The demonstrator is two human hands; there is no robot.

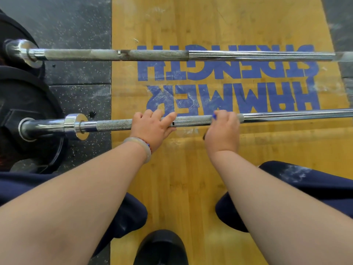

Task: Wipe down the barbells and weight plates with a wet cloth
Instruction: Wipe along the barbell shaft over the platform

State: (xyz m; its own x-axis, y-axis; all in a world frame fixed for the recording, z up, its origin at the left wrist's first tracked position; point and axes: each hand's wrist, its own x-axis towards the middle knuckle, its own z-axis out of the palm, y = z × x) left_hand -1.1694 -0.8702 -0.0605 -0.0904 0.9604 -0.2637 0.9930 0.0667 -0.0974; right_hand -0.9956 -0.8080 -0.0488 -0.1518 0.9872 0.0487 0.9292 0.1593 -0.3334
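Left grip (pixel 152 125) and right grip (pixel 222 129) both curl round the near barbell (pixel 114 125), lying on the floor (pixel 191 169) before a 2nd bar (pixel 152 55); a blue scrap (pixel 214 116) peeks from the right grip.

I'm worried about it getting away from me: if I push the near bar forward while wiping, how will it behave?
The near bar likely rolls: it sits on a round plate. Probably heavy and stiff, being steel. Knurling under your left hand should resist slipping.
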